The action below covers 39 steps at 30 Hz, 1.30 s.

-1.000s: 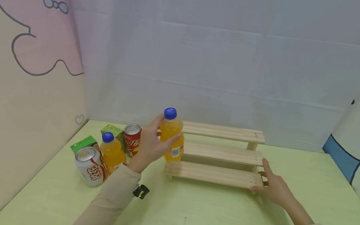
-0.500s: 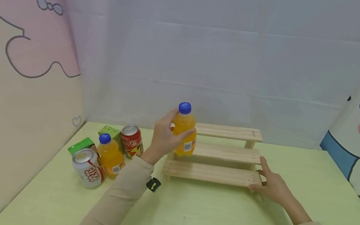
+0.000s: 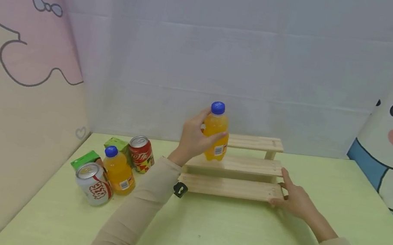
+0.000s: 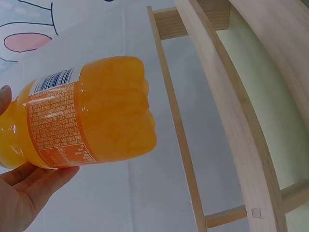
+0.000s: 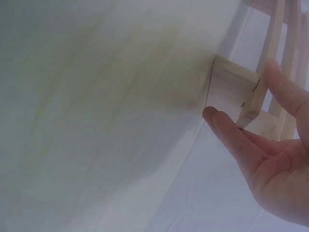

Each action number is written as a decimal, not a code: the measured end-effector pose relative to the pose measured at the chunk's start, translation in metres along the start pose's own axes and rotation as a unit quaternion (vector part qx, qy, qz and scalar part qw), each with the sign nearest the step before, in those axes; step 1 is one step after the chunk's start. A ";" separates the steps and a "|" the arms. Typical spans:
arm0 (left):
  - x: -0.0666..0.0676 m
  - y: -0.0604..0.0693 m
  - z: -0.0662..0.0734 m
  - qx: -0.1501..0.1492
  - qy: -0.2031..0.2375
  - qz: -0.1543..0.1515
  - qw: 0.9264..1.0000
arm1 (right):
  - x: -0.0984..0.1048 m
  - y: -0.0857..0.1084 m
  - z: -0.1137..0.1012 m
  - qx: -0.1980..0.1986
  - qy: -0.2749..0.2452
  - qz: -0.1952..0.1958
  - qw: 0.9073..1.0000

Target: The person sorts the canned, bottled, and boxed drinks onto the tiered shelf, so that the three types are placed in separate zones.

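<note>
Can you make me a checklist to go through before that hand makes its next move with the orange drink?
1. Orange-drink plastic bottle held: ok, the left hand grips its side.
2. Round blue plastic cap on: ok, it sits on the bottle's neck.
3. Bottle about upright: ok, in the head view.
4. Bottle standing on a board: not ok, the left wrist view shows its base apart from the boards.
5. Three-step pale wooden rack steadied: ok, it seems, with the right hand touching its right end.
6. Top board's left end bare: cannot tell, the left hand and bottle hide it in the head view.
</note>
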<state>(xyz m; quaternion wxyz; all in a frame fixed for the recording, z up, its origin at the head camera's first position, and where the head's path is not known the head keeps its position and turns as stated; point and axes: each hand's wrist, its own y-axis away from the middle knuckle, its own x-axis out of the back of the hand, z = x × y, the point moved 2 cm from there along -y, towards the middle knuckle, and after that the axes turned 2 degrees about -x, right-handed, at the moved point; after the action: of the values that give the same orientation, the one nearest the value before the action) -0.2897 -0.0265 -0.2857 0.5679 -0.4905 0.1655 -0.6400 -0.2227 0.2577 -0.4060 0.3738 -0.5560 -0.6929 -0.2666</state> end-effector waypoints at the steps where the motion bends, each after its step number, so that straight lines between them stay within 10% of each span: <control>1: -0.001 -0.002 0.001 -0.002 -0.001 -0.001 1.000 | 0.000 0.000 0.000 0.001 0.000 0.001 1.000; 39: -0.085 -0.066 -0.006 0.046 0.007 -0.043 0.998 | -0.002 0.000 0.006 -0.001 -0.007 0.008 1.000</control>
<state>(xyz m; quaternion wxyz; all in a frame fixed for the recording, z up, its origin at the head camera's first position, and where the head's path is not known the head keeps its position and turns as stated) -0.3432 0.0665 -0.2748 0.5608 -0.4660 0.1184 -0.6740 -0.2245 0.2618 -0.4109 0.3702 -0.5641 -0.6907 -0.2603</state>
